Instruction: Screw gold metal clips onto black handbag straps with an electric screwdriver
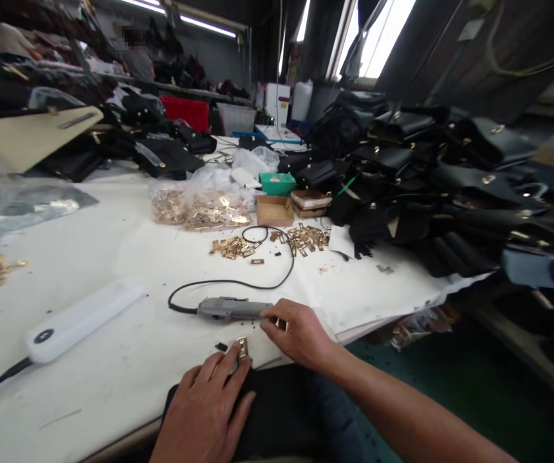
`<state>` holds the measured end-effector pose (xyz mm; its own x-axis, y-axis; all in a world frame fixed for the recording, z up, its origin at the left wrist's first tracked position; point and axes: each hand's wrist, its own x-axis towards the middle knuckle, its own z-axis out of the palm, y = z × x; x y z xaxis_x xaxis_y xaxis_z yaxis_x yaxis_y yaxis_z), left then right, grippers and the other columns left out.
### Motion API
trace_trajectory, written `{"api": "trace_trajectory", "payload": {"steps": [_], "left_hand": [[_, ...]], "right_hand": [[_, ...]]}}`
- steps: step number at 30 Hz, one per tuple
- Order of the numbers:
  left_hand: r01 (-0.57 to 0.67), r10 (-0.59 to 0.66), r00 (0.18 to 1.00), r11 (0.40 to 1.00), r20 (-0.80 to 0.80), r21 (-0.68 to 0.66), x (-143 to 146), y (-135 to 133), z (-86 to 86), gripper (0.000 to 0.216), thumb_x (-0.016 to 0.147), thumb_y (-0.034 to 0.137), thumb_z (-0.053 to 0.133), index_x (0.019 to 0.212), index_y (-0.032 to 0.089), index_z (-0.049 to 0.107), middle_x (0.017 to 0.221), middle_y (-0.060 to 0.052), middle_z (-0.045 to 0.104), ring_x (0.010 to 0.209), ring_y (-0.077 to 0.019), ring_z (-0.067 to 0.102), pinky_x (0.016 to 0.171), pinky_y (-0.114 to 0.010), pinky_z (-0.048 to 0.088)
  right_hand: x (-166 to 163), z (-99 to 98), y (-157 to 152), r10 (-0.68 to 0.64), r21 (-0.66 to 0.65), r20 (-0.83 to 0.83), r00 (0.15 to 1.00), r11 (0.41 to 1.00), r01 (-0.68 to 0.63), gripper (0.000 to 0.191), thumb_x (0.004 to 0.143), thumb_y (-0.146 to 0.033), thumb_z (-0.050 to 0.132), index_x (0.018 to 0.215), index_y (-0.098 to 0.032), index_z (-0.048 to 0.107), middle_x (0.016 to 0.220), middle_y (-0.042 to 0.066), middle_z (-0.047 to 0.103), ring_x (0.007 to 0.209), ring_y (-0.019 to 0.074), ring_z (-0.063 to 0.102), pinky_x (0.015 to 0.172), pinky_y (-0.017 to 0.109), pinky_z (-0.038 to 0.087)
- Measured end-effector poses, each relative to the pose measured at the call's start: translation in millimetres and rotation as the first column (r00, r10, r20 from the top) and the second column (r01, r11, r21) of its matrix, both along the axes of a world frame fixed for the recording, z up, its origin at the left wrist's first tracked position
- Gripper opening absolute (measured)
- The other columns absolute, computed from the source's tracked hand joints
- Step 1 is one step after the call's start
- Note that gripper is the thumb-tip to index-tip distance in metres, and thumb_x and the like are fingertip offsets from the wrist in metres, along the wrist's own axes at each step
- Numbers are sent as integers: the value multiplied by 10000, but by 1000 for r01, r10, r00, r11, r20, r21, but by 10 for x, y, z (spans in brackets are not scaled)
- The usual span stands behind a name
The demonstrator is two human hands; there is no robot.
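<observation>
My left hand (213, 392) lies with its fingers stretched out over a black leather-like piece (279, 405) at the table's near edge. Its fingertips rest against a small gold metal plate (242, 347). A small dark piece (221, 346) lies just left of the plate. Beyond it, a grey electric screwdriver (231, 308) lies on its side, its black cord running off to the left and back. At the screwdriver's right end, my right hand (300, 331) has thumb and forefinger curled into a pinch; what they hold, if anything, is hidden. Tiny dark specks lie below the screwdriver.
Gold fittings lie in piles (305, 238) and in clear bags (199, 206), beside a brown open box (275, 211) and a green box (277, 184). A white handheld device (86, 318) lies left. Black bags (402, 167) are heaped at right. Other people are in the background.
</observation>
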<state>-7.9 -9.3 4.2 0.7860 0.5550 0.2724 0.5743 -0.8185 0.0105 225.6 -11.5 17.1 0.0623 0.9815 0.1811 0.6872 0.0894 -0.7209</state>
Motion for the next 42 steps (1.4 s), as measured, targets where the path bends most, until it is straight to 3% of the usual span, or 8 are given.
{"api": "trace_trajectory", "payload": {"steps": [9,18,24,28,34,36,39,42], "left_hand": [[5,-7,999,999,34,49,-63,38,-171,410,908,420,575,1293,314,670,1416,-29,624,1120,-289,635,878,-417,481],[-12,12,999,1000,47,0,-56,25,-149,407,906,384,596,1302,321,663,1420,-33,620,1145,-297,635,897,-433,492],[-52,52,999,997,-3,-49,-11,-39,-17,391,913,332,587,1295,303,666,1419,-43,620,1160,-293,623,911,-438,494],[-56,55,998,996,-23,-67,16,-52,40,387,916,317,581,1293,301,668,1428,-40,613,1159,-287,621,911,-433,499],[-19,20,1000,1000,20,-24,-26,13,-64,395,910,334,580,1293,294,669,1416,-47,623,1137,-295,638,880,-431,516],[12,-12,999,1000,32,-2,-47,50,-121,404,907,334,577,1300,296,665,1418,-38,622,1128,-292,645,866,-423,525],[33,-33,999,999,35,12,-71,93,-194,396,909,344,568,1290,318,672,1422,-22,619,1119,-291,652,850,-421,531],[31,-31,999,1000,39,5,-74,117,-237,386,911,363,557,1274,330,686,1405,-21,632,1104,-295,658,843,-430,536]], "right_hand": [[1368,-101,127,-361,-59,276,891,919,390,171,861,-241,612,908,-223,775,902,35,762,808,181,678,781,290,493],[1672,-123,360,-395,-85,395,829,883,461,207,860,-293,650,1009,-223,775,925,49,741,858,208,661,758,310,463],[1321,-31,430,-290,-74,371,882,938,339,219,929,-369,616,1022,-237,763,1018,36,719,852,167,647,791,294,462],[588,60,501,46,-57,253,966,998,-33,414,840,-559,722,1104,-241,736,1038,26,713,882,160,658,813,275,483],[-135,84,704,327,-194,458,827,944,-266,364,823,-461,726,1078,-205,686,1060,91,708,955,254,648,776,336,502],[-66,149,711,287,-185,365,886,955,-233,293,862,-427,671,1047,-200,677,1024,83,709,906,242,647,758,335,501],[246,321,631,162,-173,-48,986,970,-168,291,901,-427,601,1098,-219,649,907,33,697,758,185,632,667,293,499],[663,474,556,15,-96,-542,840,992,-80,289,906,-412,535,1114,-221,597,855,8,682,680,152,621,606,265,514]]}}
